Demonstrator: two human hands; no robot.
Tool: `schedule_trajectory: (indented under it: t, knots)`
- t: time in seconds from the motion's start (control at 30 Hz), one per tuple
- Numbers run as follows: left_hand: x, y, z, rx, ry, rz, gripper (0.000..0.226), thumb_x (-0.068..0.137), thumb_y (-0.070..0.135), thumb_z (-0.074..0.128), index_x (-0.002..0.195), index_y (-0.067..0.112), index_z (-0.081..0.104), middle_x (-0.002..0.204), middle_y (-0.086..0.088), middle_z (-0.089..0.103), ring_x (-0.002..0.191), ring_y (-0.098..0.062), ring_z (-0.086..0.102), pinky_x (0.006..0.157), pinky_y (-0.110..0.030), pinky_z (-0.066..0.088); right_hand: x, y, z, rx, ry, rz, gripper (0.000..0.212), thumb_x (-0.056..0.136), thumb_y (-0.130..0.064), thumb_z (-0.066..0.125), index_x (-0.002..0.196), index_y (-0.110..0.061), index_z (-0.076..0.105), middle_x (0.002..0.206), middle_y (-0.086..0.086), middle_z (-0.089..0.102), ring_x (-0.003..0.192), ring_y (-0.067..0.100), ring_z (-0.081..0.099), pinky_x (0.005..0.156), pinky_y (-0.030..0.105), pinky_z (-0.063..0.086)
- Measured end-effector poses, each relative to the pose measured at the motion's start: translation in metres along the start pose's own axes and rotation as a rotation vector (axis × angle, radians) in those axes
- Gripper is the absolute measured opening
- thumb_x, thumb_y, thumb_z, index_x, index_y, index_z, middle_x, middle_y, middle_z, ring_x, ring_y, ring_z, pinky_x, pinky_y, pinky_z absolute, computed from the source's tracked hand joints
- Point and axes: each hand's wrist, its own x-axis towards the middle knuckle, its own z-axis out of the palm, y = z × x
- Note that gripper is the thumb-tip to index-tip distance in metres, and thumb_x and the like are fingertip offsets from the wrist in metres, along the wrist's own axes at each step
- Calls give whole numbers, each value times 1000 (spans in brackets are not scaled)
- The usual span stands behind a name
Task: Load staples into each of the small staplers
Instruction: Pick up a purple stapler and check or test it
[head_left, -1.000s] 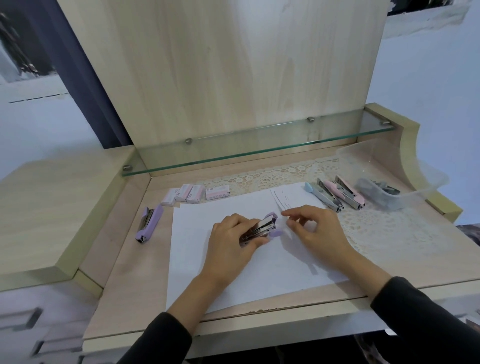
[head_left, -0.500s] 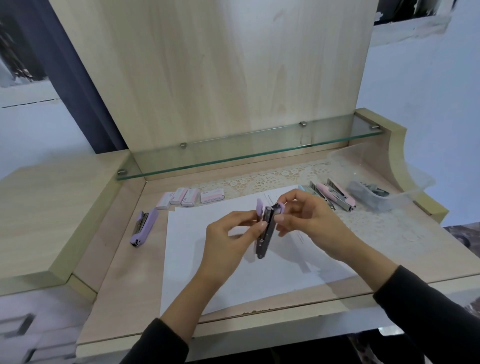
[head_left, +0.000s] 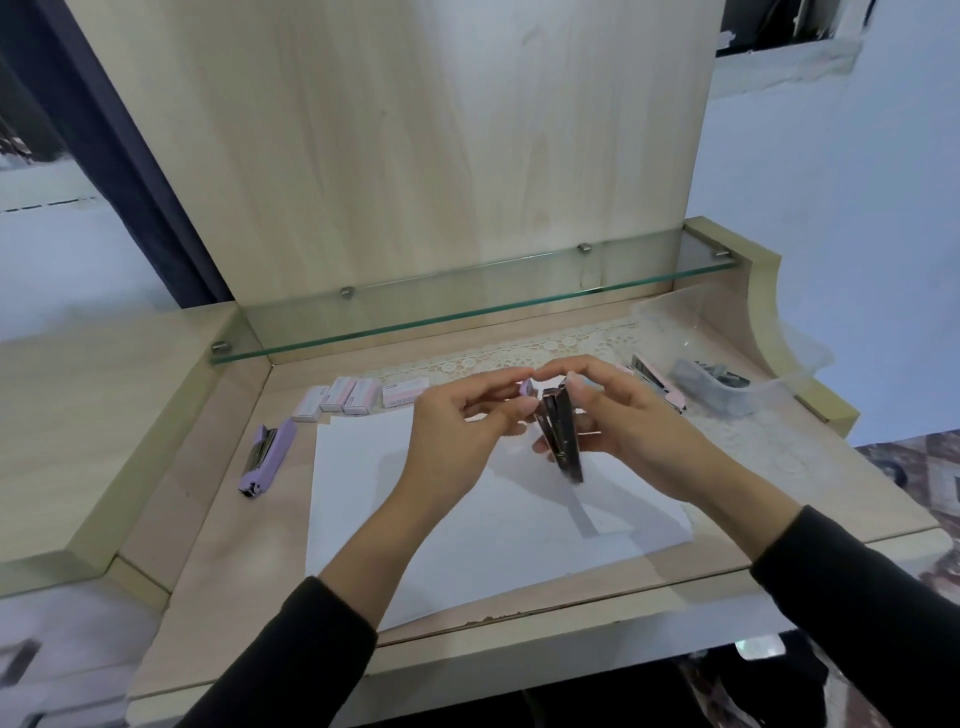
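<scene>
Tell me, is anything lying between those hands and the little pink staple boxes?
Nothing visible. The left hand and right hand hold the opened stapler over the white paper; only bare paper and desk lie between them and the staple boxes.

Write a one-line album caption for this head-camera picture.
Above a white sheet, the left hand and right hand hold an opened purple stapler; staple boxes and a second stapler lie on the desk.

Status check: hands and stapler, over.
Left hand pinches the stapler at its purple end; right hand grips its body. Held above the paper. Nothing blocking.
</scene>
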Motion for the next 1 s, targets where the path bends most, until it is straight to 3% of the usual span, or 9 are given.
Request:
schedule_trajectory:
  t: [0.17, 0.3, 0.53, 0.6, 0.73, 0.9, 1.0]
  knots:
    - [20, -9, 9, 199, 9, 17, 18, 76, 13, 72, 90, 25, 70, 85, 13, 67, 69, 4, 58, 67, -14, 50, -2, -1, -22, -222, 116, 124, 39, 74, -44, 55, 98, -16, 67, 78, -1, 69, 63, 11, 58, 54, 14, 45]
    - [46, -23, 12, 358, -42, -31, 12, 79, 21, 71, 91, 18, 72, 89, 11, 67, 71, 2, 57, 66, -5, 44, -4, -3, -51, -218, 174, 189, 29, 82, -34, 56, 90, -8, 67, 66, -2, 66, 57, 14, 58, 51, 21, 45]
    - [87, -53, 19, 865, -283, -165, 52, 82, 35, 66, 127, 14, 53, 132, -2, 53, 118, -19, 49, 97, -30, 38, -3, -6, -75, -312, 224, 256, 25, 88, -34, 54, 80, -13, 65, 52, -3, 62, 46, 11, 53, 48, 25, 39]
    - [92, -62, 22, 974, -329, -187, 60, 80, 36, 69, 131, 13, 48, 131, -5, 52, 118, -23, 48, 97, -33, 39, 0, -6, -75, -335, 219, 247, 22, 88, -32, 55, 82, -14, 66, 50, -5, 60, 42, 8, 51, 46, 22, 39]
    - [95, -69, 21, 888, -274, -189, 53, 72, 28, 78, 119, 12, 59, 107, -3, 55, 94, -16, 49, 80, -25, 39, 7, -3, -76, -432, 212, 235, 22, 85, -39, 58, 87, -20, 69, 49, -7, 60, 42, 7, 49, 43, 21, 35]
    - [94, -73, 14, 724, -214, -183, 17, 73, 15, 76, 82, 20, 62, 90, 4, 57, 87, -13, 51, 72, -22, 38, 21, -1, -72, -497, 179, 222, 18, 82, -39, 62, 89, -24, 69, 62, 1, 59, 50, 13, 48, 40, 18, 31]
    - [92, -70, 12, 597, -183, -144, 22, 76, 9, 72, 70, 24, 57, 73, 10, 56, 67, -4, 51, 61, -16, 39, 31, 2, -68, -517, 151, 199, 19, 80, -38, 65, 92, -24, 69, 67, -1, 59, 48, 8, 51, 43, 17, 38]
